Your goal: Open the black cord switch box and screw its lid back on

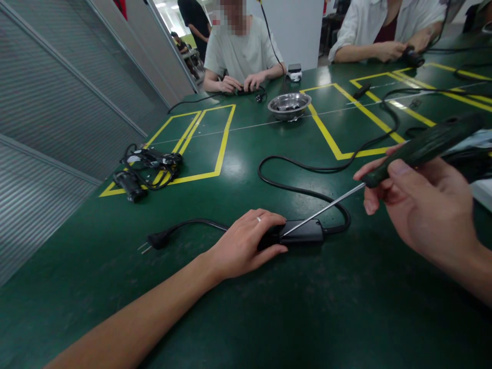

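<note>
A black power adapter [303, 231] lies on the green table, its cords running out at both ends. My left hand [249, 241], with a ring on one finger, is closed around the adapter's left part and presses it to the table. In my right hand [426, 205] is a screwdriver [415, 148] with a dark green handle, held at a slant. Its thin metal shaft reaches down left, and the tip meets or hovers just over the adapter beside my left fingers. Left of my hand rests the two-pin plug [158, 240] on its short cord.
A coiled black cable bundle [154, 164] sits on the left within yellow tape lines. Toward the back stands a metal bowl [289, 105] with small items inside. Two people work with black devices across the table [230, 318]. A long black cord [307, 166] curves toward the right.
</note>
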Demonstrator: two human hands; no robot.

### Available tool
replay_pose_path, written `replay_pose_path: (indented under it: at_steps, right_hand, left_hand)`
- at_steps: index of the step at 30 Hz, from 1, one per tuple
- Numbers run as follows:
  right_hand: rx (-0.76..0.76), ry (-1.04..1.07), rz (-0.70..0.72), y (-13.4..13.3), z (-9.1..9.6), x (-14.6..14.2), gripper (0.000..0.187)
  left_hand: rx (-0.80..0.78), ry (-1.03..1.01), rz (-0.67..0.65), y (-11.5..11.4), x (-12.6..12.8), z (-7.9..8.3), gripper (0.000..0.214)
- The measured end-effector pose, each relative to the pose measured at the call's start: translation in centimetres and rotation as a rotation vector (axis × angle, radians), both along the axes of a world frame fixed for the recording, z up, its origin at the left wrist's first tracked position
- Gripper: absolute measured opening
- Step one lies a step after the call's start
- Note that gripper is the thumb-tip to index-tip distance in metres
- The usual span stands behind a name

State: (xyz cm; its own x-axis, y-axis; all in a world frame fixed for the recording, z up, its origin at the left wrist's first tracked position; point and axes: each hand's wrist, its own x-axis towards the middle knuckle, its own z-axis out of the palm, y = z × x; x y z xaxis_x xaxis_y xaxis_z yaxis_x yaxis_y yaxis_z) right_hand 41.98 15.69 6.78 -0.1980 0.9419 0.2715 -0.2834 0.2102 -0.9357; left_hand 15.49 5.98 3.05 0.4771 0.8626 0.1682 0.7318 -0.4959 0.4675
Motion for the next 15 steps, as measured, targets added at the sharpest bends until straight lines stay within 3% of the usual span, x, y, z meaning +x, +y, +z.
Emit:
replay_pose_path:
  at_steps: [6, 10, 15]
  right_hand:
    - [-0.128, -0.049, -0.181, 2.5, 0.2, 0.5, 0.02]
    - [0.086, -0.556, -0.282, 4.7, 0.0, 2.0, 0.034]
    - [0.23, -1.021, -0.231, 5.1, -0.9, 2.6, 0.034]
  left_hand:
    - [0.0, 0.002, 0.0, 0.0, 0.0, -0.1, 0.041]
    - [0.021, 0.009, -0.008, 0.1, 0.0, -0.1, 0.042]
    - [0.092, 0.071, -0.067, 0.2, 0.3, 0.2, 0.059]
